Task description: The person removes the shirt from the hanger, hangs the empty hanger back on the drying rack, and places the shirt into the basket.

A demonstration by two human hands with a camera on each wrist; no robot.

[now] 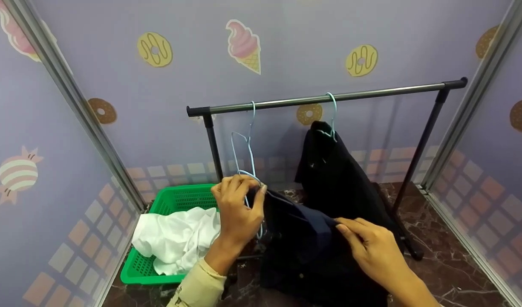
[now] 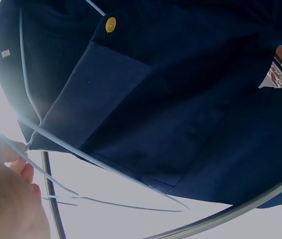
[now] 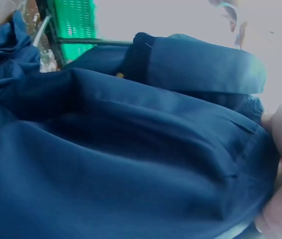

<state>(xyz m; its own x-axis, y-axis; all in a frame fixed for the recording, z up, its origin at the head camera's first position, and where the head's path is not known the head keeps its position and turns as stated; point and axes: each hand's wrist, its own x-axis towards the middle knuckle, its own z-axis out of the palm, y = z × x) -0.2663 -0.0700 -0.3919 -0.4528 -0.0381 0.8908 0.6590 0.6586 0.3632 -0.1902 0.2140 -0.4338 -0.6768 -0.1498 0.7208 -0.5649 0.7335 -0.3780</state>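
Observation:
A dark navy garment [image 1: 314, 226] with yellow buttons [image 2: 110, 25] is stretched between both hands, its lower part hanging down. My left hand [image 1: 239, 207] pinches one edge of it, right beside a light blue wire hanger [image 1: 251, 155] hooked on the rack's bar. In the left wrist view, the hanger's wires cross in front of the cloth, and a small white tag [image 2: 5, 53] shows on the garment. Toward the right, my right hand [image 1: 369, 243] grips the garment's other edge between thumb and fingers. The cloth hides part of the hanger.
A black clothes rack [image 1: 371, 92] stands before the patterned wall. On it hangs a second dark garment [image 1: 341, 179] from another light blue hanger [image 1: 333, 113]. At the left, a green basket [image 1: 137, 273] holds white cloth [image 1: 180, 238]. The floor [image 1: 452, 264] is dark marbled.

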